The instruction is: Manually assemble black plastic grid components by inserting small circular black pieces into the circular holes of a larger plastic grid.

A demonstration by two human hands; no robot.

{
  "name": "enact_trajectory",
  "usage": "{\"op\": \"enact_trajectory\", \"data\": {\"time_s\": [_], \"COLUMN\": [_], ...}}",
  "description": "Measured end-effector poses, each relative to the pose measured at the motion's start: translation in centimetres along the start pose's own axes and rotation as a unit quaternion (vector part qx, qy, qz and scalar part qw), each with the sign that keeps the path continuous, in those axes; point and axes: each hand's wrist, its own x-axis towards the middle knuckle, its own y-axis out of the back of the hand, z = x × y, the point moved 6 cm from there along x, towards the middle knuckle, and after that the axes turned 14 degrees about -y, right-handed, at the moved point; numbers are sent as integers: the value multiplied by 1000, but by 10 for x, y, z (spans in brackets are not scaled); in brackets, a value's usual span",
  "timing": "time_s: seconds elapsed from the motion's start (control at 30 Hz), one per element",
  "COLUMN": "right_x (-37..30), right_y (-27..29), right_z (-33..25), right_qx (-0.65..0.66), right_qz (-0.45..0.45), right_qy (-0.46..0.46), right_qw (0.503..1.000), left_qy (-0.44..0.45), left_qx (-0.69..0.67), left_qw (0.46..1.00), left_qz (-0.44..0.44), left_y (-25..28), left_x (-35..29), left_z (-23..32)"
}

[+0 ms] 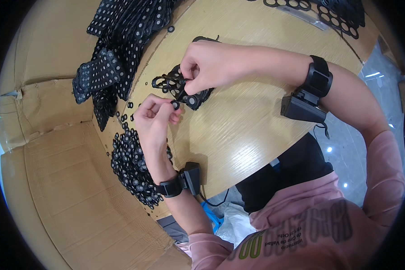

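Observation:
My left hand [153, 120] is closed in a pinch on a small round black piece with a grey centre [175, 105]. Just beyond it, my right hand [213, 64] reaches across the table with its fingers closed on a black sheet with round holes [167, 84]. Part of that sheet lies crumpled under the right hand, and a disc with a grey centre [192, 101] shows in it. The two hands are close together but apart. The right fingertips partly cover the spot they grip.
A heap of loose black round pieces [128, 157] lies beside my left forearm. Stacked black dotted sheets [130, 36] hang at the far left by a cardboard wall [54, 180]. Black strips with empty rings [335, 20] lie at the far right of the wooden table [243, 130].

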Motion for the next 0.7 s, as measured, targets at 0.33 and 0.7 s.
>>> {"op": "enact_trajectory", "data": {"time_s": [0.33,0.7], "right_x": [6,4], "right_y": [16,22], "right_z": [9,-11], "right_qx": [-17,121], "right_qz": [57,-93], "right_qy": [-29,-16], "right_qw": [998,988], "left_qy": [-10,-136], "left_qx": [234,23], "left_qw": [966,987], "left_qz": [104,85], "left_y": [59,-17], "left_x": [2,10], "left_z": [-21,8]}}
